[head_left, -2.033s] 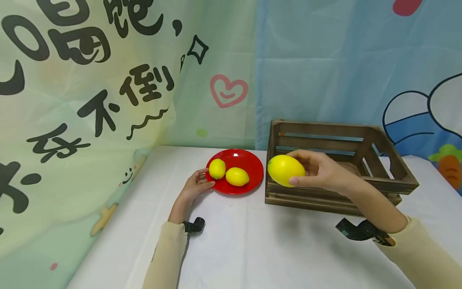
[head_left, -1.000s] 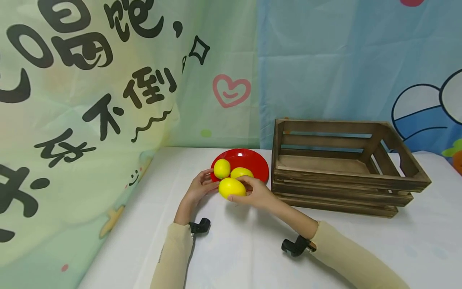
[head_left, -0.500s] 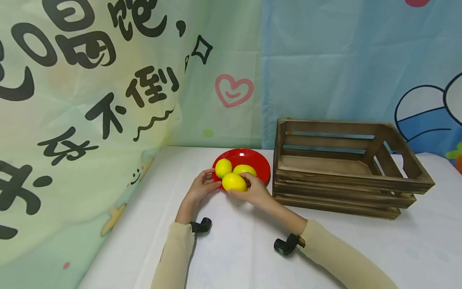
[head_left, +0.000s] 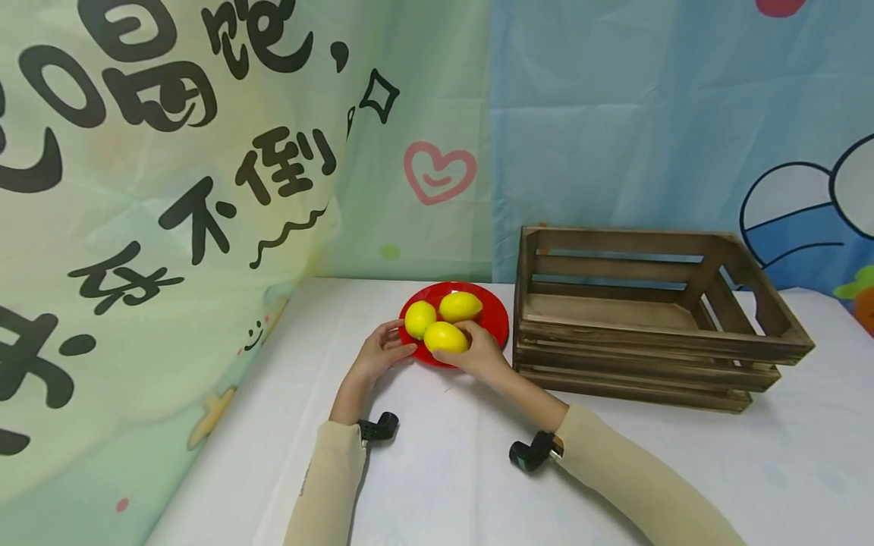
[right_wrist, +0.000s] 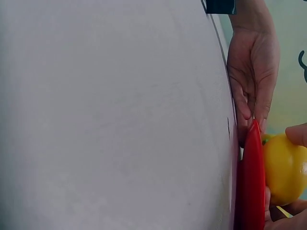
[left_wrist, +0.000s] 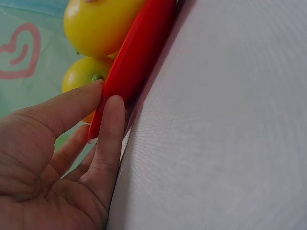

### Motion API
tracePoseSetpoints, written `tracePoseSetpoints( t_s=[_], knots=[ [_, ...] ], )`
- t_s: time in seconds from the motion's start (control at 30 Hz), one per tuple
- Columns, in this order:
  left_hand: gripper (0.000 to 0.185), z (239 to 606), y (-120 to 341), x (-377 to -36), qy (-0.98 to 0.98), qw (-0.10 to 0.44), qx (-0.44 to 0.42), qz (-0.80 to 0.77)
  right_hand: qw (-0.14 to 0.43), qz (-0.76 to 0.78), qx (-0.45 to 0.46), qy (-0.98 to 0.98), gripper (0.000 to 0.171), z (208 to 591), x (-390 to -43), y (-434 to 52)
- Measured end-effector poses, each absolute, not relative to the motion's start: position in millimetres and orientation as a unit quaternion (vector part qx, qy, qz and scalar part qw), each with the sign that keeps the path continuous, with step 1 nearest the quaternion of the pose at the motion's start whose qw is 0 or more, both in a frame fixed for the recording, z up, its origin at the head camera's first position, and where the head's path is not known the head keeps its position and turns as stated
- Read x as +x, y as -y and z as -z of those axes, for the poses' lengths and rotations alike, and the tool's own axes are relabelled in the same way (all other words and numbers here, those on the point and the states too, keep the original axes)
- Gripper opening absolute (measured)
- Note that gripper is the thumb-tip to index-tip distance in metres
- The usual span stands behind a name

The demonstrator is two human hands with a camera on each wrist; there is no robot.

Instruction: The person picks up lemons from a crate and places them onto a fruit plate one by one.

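Three yellow lemons are on a red plate (head_left: 495,315). One lemon (head_left: 419,319) lies at the left and another lemon (head_left: 460,306) at the back. My right hand (head_left: 483,355) grips the front lemon (head_left: 446,337) between thumb and fingers, low over the plate's near side; in the right wrist view this lemon (right_wrist: 285,167) sits against the plate. My left hand (head_left: 378,353) pinches the plate's left rim. The left wrist view shows its thumb (left_wrist: 72,105) on the upper side of the rim and a finger on the outer side.
A slatted wooden crate (head_left: 655,356) stands right of the plate on the white-covered table (head_left: 437,470). Printed cloth hangs behind and along the left side, with black characters and a pink heart (head_left: 440,173).
My right hand has carried its lemon left from in front of the crate and down to the plate. The lemon behind it has shifted back. My left hand stays at the rim.
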State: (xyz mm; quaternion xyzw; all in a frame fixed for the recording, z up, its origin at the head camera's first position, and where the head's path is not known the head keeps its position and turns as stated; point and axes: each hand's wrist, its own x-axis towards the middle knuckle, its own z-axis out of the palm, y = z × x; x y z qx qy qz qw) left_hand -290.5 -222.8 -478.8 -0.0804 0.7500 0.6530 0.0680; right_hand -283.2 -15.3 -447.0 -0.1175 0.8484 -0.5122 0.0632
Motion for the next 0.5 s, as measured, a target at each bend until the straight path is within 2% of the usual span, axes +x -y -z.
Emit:
tracePoseSetpoints(
  t_s=[0.23, 0.5],
  knots=[
    [0.059, 474.4, 221.9, -295.1, -0.747, 0.059, -0.060, -0.660, 0.068, 0.505, -0.106, -0.854, 0.060, 444.3, -289.5, 14.7],
    [0.059, 482.6, 223.1, -292.3, -0.742, 0.066, -0.062, -0.664, 0.060, 0.491, -0.115, -0.861, 0.059, 448.2, -281.5, 14.7]
  ],
)
